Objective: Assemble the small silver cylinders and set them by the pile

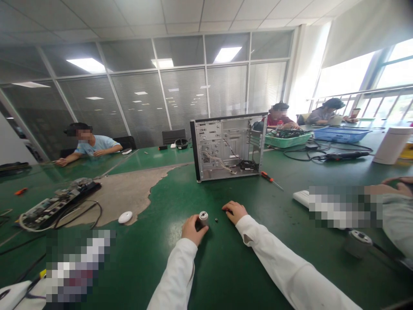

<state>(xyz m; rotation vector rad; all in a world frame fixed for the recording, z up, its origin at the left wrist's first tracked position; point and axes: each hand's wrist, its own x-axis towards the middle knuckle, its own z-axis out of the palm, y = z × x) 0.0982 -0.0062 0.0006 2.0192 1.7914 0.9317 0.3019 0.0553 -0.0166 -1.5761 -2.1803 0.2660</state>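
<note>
One small pale cylinder (203,218), with dark openings in its top, is upright in the left hand (192,231), its thumb and fingers closed around the side; whether its base touches the green tabletop (222,267) cannot be told. The right hand (236,212) holds nothing and lies palm down, loosely open, its fingers slightly bent. Between the hands, nearer the cylinder, sits a tiny dark piece (216,220). Beyond them stands an open-sided computer case (226,148), cables inside, with an orange-handled screwdriver (267,177) just beside its lower right corner. To the left are a white oval object (125,217) and a long assembly of exposed parts (61,204) with cables. Farther right, a green basket (288,140) of cables stands beside a blue basket (342,135), and a person (96,144) sits at the far left.
</note>
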